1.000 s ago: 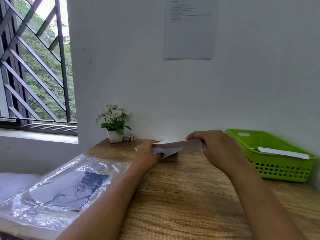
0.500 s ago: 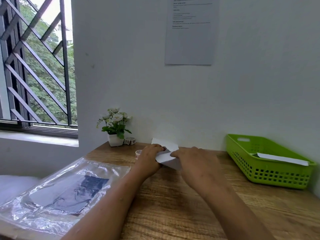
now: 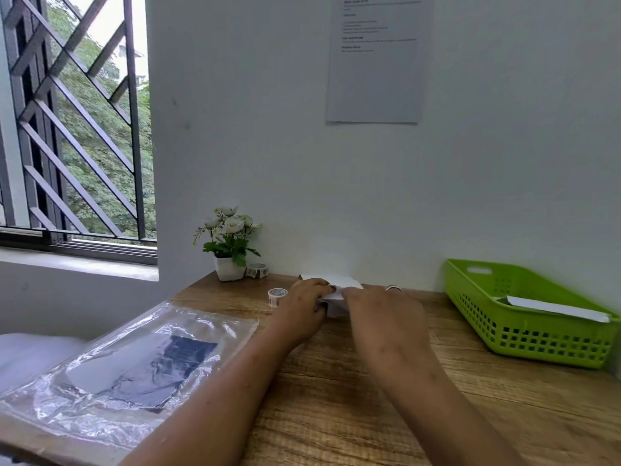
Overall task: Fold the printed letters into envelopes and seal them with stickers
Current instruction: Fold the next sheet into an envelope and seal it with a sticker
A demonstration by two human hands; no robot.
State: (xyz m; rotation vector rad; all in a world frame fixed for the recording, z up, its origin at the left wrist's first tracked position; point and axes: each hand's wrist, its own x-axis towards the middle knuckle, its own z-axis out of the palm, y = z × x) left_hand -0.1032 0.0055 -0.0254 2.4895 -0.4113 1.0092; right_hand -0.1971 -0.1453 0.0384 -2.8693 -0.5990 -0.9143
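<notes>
Right now the left hand (image 3: 304,307) has its fingers curled, pinching the left edge of the folded letter (image 3: 346,283). The right hand (image 3: 381,314) covers the letter's right part. Its back faces the camera and the fingertips are hidden, so can't tell if it pinches or presses flat.

The letter sits at the far middle of the table (image 3: 369,415), close to the wall. Whether it touches the wood is unclear. Two-hand hold looks meant for creasing: one side anchors, the other sets the fold. My read: fold step in hand, envelope and sticker not yet done.

Paper is thin, white, matte. Sticker roll (image 3: 277,295) stands just left of the left hand, handy for sealing. Second roll (image 3: 257,270) sits beside the flower pot (image 3: 230,272). Green perforated plastic basket (image 3: 524,338) on the right holds a flat white piece (image 3: 554,307), probably the done pile. Crinkly, glossy clear plastic bag (image 3: 127,364) lies at near left with a dark sheet inside.
</notes>
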